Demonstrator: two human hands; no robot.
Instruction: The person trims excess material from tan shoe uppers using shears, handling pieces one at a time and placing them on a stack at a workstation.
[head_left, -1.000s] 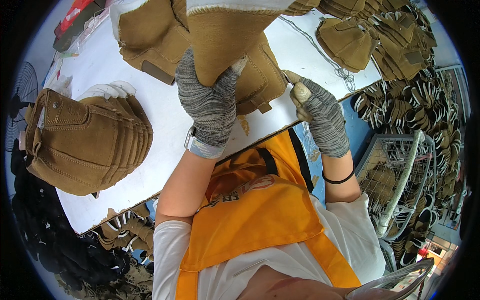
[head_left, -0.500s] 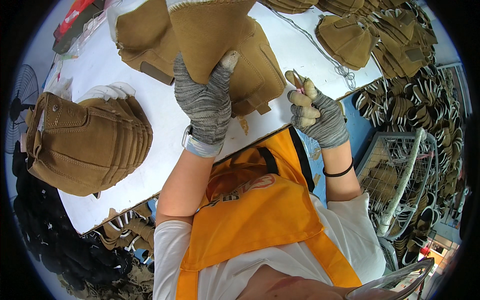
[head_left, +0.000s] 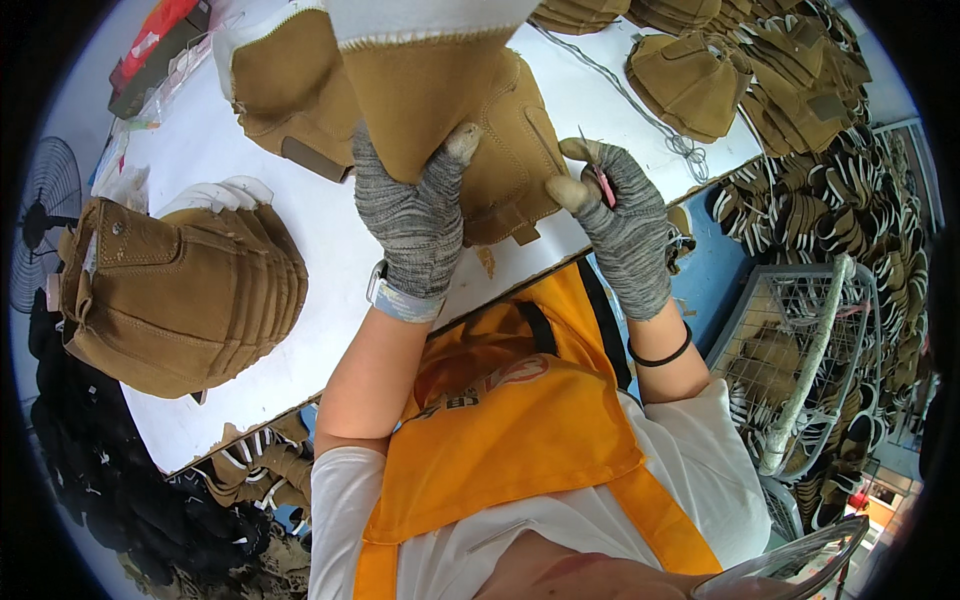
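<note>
My left hand (head_left: 412, 225), in a grey knit glove, is closed around the pointed lower end of a brown suede shoe upper (head_left: 415, 95) with a pale lining along its top. Behind it another brown upper (head_left: 510, 150), with stitched seams and a small tab, lies on the white table. In my gloved right hand (head_left: 630, 235) is a small pair of thread snips (head_left: 603, 184) with a pink part, its thin tip pointing up and away. The right thumb and forefinger, in tan fingertips, are close to that second upper's right edge; I cannot tell whether they touch it.
A nested stack of brown uppers (head_left: 190, 290) stands at the table's left. More uppers (head_left: 690, 85) lie at the far right beside a grey cord (head_left: 640, 100). Right of the table are a wire basket (head_left: 790, 350) and heaped shoe parts (head_left: 800, 200). A fan (head_left: 45, 215) is at far left.
My right hand has moved left toward the uppers, its fingers less curled. The upper in my left hand has shifted slightly down, with more of its pale lining showing.
</note>
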